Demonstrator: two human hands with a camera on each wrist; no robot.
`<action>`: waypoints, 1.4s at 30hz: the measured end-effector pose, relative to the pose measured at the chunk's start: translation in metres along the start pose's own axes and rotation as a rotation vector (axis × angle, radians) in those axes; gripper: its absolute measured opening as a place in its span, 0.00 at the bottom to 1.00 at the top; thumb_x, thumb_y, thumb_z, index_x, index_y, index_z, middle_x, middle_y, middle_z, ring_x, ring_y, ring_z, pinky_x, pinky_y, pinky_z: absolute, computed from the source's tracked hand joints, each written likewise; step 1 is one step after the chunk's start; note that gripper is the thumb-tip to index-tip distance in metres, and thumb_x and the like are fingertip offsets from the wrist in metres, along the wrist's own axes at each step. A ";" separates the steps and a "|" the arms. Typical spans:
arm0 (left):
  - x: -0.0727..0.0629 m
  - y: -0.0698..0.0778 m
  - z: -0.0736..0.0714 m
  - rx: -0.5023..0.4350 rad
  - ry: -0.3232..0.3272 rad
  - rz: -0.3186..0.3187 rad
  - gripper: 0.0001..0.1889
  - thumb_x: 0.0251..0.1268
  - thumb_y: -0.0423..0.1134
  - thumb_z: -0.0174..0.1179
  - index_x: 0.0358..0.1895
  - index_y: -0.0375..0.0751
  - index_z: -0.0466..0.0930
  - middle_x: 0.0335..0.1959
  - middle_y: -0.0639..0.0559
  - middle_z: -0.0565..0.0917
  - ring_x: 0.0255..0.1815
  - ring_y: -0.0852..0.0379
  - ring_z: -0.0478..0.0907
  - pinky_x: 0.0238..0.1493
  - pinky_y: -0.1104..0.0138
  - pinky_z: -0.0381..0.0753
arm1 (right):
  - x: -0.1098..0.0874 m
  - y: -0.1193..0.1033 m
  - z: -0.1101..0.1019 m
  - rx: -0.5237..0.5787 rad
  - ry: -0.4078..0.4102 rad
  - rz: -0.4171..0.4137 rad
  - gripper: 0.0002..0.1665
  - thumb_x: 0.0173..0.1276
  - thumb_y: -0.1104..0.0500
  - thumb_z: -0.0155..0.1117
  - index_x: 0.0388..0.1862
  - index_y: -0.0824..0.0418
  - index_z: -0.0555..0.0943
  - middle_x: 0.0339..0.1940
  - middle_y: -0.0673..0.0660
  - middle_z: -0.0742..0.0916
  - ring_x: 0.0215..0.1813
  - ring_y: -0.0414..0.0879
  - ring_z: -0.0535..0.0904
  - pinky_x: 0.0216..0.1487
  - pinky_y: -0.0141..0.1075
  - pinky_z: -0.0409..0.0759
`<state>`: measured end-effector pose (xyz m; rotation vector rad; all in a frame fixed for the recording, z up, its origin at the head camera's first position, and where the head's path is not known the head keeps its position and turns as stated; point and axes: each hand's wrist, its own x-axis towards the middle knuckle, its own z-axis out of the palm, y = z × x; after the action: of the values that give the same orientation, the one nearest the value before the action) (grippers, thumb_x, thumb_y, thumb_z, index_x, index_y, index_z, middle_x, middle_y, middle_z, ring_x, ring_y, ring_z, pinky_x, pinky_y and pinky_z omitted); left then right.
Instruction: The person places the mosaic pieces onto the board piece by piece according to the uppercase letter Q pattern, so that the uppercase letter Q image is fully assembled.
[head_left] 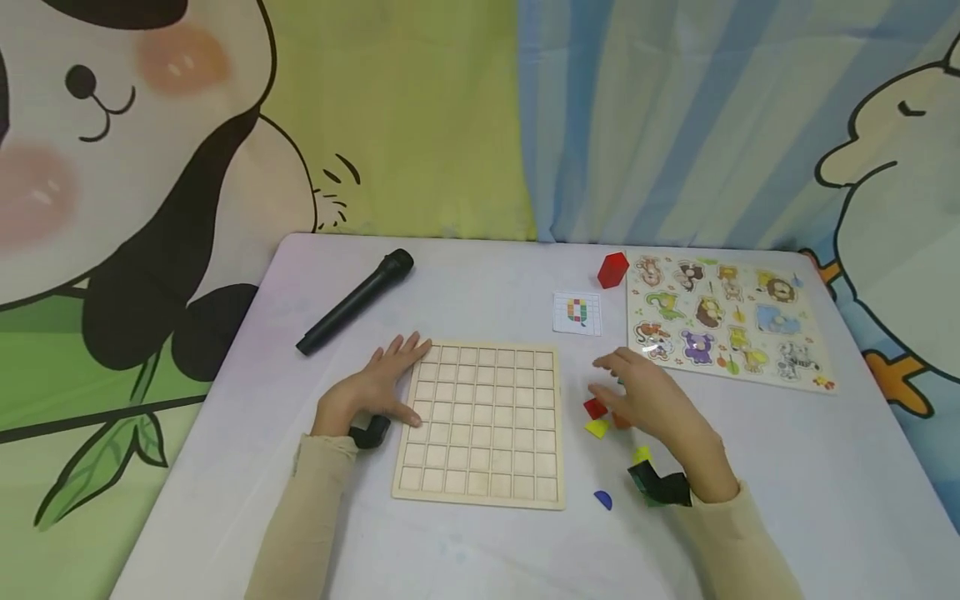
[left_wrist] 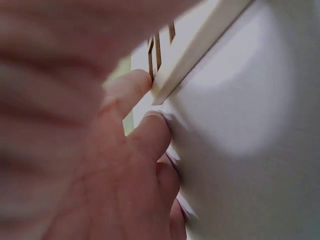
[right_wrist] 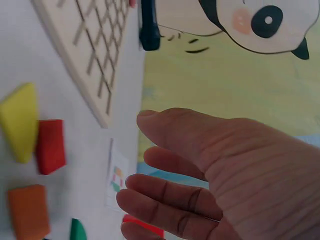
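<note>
A square wooden board (head_left: 486,423) with a grid of shallow cells lies in the middle of the table. My left hand (head_left: 375,383) rests at its upper left edge, fingers spread, with the thumb and index finger touching the rim. To the board's right, my right hand (head_left: 648,398) hovers over small coloured pieces, fingers loosely bent and holding nothing. Below it lie a red piece (right_wrist: 51,146), a yellow piece (right_wrist: 21,121) and an orange piece (right_wrist: 29,212). A green piece (right_wrist: 77,230) shows partly. Nearer the front are another yellow piece (head_left: 642,454) and a blue half-circle (head_left: 603,500).
A small card (head_left: 577,313) with a coloured grid pattern lies beyond the board's upper right corner. Behind it sits a red box-like object (head_left: 613,270), beside an animal puzzle board (head_left: 720,367). A black microphone-shaped object (head_left: 356,302) lies at the back left.
</note>
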<state>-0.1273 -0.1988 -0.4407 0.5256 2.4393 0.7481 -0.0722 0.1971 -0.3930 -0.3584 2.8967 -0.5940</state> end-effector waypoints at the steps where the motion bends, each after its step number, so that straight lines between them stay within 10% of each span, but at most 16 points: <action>1: -0.001 0.001 -0.001 0.002 -0.003 -0.003 0.68 0.32 0.47 0.80 0.79 0.44 0.43 0.81 0.42 0.37 0.80 0.41 0.27 0.77 0.48 0.26 | -0.004 0.001 0.005 -0.005 -0.010 -0.023 0.22 0.63 0.54 0.70 0.53 0.65 0.82 0.46 0.60 0.84 0.46 0.55 0.82 0.47 0.46 0.84; 7: -0.002 0.001 -0.008 0.003 0.000 0.004 0.67 0.34 0.46 0.81 0.79 0.44 0.43 0.81 0.44 0.36 0.80 0.42 0.27 0.77 0.48 0.26 | -0.023 0.008 0.022 -0.006 -0.072 -0.054 0.16 0.58 0.55 0.74 0.41 0.61 0.84 0.33 0.51 0.80 0.34 0.44 0.75 0.36 0.35 0.79; 14: -0.004 -0.001 -0.007 0.012 0.001 -0.010 0.68 0.33 0.48 0.81 0.79 0.45 0.42 0.81 0.45 0.36 0.80 0.43 0.27 0.77 0.50 0.26 | -0.030 0.011 0.029 -0.023 -0.162 0.020 0.20 0.54 0.50 0.76 0.43 0.58 0.84 0.39 0.51 0.81 0.40 0.46 0.74 0.48 0.45 0.83; 42: -0.003 0.001 -0.004 -0.040 -0.005 -0.041 0.71 0.31 0.49 0.82 0.80 0.50 0.39 0.79 0.43 0.24 0.79 0.46 0.20 0.77 0.50 0.25 | -0.032 0.008 0.035 -0.114 -0.132 0.011 0.17 0.54 0.53 0.74 0.42 0.55 0.82 0.33 0.50 0.77 0.36 0.45 0.72 0.39 0.40 0.79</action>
<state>-0.1270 -0.2015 -0.4359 0.4604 2.4181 0.7766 -0.0357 0.2003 -0.4247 -0.3813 2.8101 -0.3893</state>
